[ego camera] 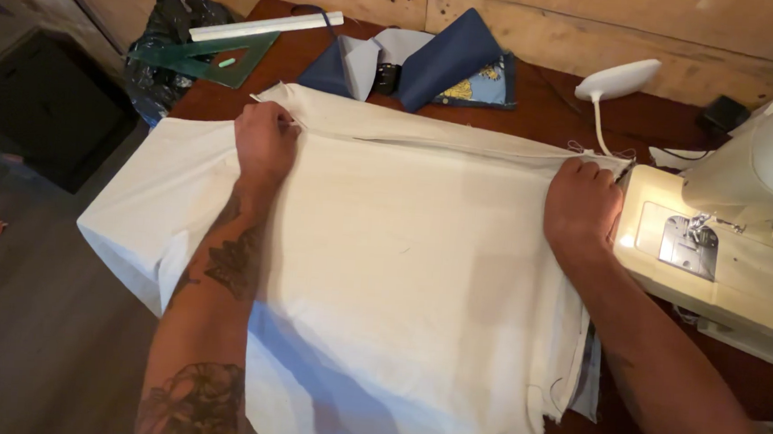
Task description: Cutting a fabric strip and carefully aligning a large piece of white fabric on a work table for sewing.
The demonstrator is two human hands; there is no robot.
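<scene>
A large sheet of white fabric (pixel 401 271) lies spread over a dark wooden table (pixel 546 102) and hangs over its left and near edges. A folded seam line runs across the fabric's far part. My left hand (pixel 266 143) grips the fabric at the left end of that fold, fingers closed on it. At the right end of the fold, beside the sewing machine, my right hand (pixel 581 204) pinches the fabric's edge. The fabric between the two hands is stretched flat.
A white sewing machine (pixel 734 238) with its lamp lit stands at the right. A white iron-shaped object (pixel 617 79) sits behind it. Blue and pale folded cloth (pixel 422 67), a green set square (pixel 208 59) and a white ruler (pixel 264 26) lie at the table's back.
</scene>
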